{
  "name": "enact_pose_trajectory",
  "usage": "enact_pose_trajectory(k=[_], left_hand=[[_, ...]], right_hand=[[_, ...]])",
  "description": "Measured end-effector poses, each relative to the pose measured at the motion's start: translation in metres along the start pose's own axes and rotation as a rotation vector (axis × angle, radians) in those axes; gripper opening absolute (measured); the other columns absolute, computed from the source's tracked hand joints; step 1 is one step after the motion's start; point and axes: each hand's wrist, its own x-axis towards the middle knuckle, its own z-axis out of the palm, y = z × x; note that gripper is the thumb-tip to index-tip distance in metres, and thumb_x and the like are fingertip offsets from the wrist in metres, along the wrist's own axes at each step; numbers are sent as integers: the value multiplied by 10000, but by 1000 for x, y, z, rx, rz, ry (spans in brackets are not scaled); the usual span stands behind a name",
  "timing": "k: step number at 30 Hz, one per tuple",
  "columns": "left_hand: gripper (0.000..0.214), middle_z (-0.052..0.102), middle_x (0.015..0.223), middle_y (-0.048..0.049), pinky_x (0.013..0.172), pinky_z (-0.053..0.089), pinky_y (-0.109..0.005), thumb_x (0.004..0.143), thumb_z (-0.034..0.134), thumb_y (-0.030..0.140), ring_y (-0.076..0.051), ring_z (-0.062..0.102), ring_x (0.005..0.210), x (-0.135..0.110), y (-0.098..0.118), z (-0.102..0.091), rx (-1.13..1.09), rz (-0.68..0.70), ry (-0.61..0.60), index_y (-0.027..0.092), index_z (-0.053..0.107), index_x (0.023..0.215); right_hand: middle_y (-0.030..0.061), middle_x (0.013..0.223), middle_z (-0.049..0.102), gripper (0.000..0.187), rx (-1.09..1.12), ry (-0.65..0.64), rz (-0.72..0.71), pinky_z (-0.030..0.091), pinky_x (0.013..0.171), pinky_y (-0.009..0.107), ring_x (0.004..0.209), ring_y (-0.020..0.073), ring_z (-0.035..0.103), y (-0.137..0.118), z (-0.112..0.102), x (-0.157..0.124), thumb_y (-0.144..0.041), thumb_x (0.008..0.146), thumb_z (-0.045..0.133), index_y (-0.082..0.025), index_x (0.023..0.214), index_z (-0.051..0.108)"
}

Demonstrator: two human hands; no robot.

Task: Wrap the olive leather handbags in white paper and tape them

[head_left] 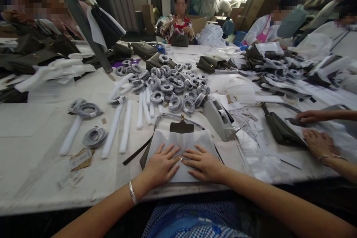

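My left hand (161, 164) lies flat, fingers spread, on a sheet of white wrapping paper (161, 137) that covers the front of a dark handbag (144, 158). On the sheet's right half my right hand (205, 163) rests the same way, its fingertips close to the left ones. A small metal piece (181, 158) shows between the fingertips. Beyond the paper's upper edge stick out the bag's dark flap (182, 128) and a wrapped handle (164, 116). A dark strap (138, 151) extends from its left side.
Behind the bag is a pile of coiled, wrapped straps (167, 88). A grey tape dispenser (220, 119) stands right of it. White rolls (112, 130) lie to the left. At right, a co-worker's hands (320, 143) touch another dark bag (281, 128). More people sit across the table (36, 178).
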Motion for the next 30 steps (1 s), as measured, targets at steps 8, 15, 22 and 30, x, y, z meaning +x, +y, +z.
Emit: enact_pose_trajectory(k=[8, 15, 22, 30], left_hand=[[565, 394, 1558, -61, 1210, 203, -496, 972, 468, 459, -265, 341, 1441, -16, -9, 3, 77, 45, -19, 260, 379, 1493], [613, 276, 1611, -92, 1180, 266, -513, 956, 488, 458, -296, 281, 1466, -10, -12, 5, 79, -25, -50, 268, 329, 1517], [679, 300, 1603, -88, 1204, 203, -465, 929, 508, 505, -282, 284, 1466, -10, -14, 2, 197, 26, -25, 261, 303, 1529], [467, 589, 1401, -63, 1220, 169, -393, 955, 484, 383, -218, 513, 1310, -4, -33, 17, 232, 93, 106, 198, 549, 1378]], right_hand=[[93, 1583, 335, 609, 3, -61, 36, 124, 1217, 520, 1489, 265, 223, 2, -6, -6, -436, 974, 492, -238, 1529, 339], [83, 1625, 226, 649, -18, -42, 117, 115, 1210, 557, 1504, 303, 154, 5, -4, -4, -460, 947, 533, -268, 1533, 329], [72, 1612, 260, 656, -90, 8, 90, 155, 1204, 572, 1496, 310, 186, 9, 0, -12, -494, 962, 491, -254, 1543, 305], [98, 1456, 519, 579, -184, 171, 46, 297, 1196, 463, 1433, 253, 362, 24, 20, -11, -477, 969, 527, -140, 1436, 477]])
